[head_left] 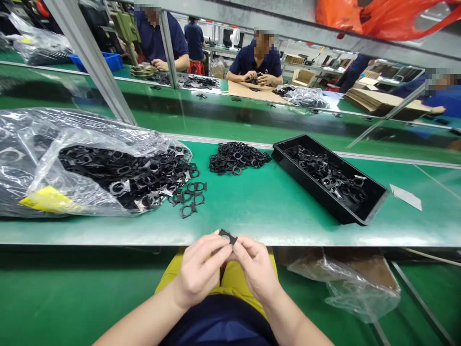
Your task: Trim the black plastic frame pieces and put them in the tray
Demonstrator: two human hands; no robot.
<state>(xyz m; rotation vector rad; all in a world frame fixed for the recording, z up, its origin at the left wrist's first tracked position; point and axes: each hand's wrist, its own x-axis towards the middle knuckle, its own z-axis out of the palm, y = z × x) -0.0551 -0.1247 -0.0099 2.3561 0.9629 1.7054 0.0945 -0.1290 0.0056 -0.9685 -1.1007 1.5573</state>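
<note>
Between my two hands, just over the front edge of the green table, is a small black ring-shaped plastic part. My left hand pinches it from the left, and my right hand grips its right end with thumb and fingers. Ahead lies a heap of similar black ring parts. To the left, a clear plastic bag lies on its side with many more black parts spilling out of its mouth. On the right, a black tray holds further ring parts.
A white card lies right of the tray. Metal frame posts and a rail stand beyond the table's back edge. Co-workers sit at the opposite bench. Below the table at right is a cardboard box with clear plastic.
</note>
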